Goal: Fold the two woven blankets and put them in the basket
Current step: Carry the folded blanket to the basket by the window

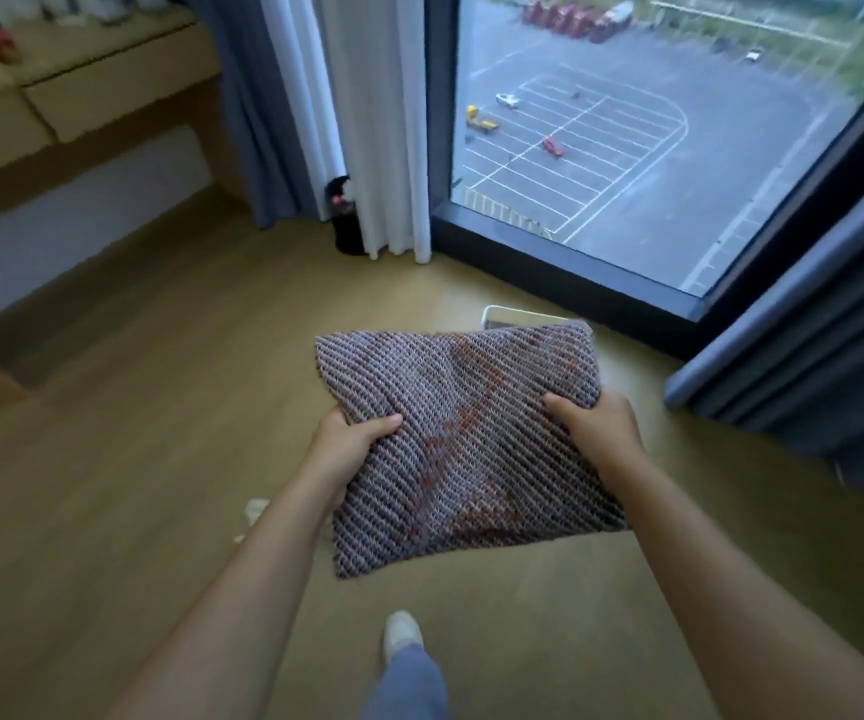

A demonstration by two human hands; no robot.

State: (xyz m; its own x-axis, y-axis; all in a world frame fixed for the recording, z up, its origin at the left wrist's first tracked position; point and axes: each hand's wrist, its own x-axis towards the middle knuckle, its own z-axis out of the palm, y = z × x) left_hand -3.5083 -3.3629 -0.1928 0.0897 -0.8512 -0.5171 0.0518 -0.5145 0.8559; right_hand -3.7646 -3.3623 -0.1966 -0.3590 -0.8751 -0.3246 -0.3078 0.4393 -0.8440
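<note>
A folded woven blanket (463, 439), grey-purple with rust-red patches, is held flat in the air above the wooden floor. My left hand (349, 452) grips its left edge, thumb on top. My right hand (593, 426) grips its right edge the same way. Just beyond the blanket's far edge, the pale rim of the basket (520, 317) shows on the floor near the window; most of the basket is hidden behind the blanket. A bit of white fringe (253, 514) peeks out below my left forearm; I cannot tell what it belongs to.
A floor-to-ceiling window with a dark frame (565, 267) stands ahead. White and grey-blue curtains (367, 122) hang at its left, a dark curtain (804, 366) at the right. A black object (346, 215) sits by the curtain foot. A low wooden unit (81, 122) runs along the left. My foot (402, 634) is below.
</note>
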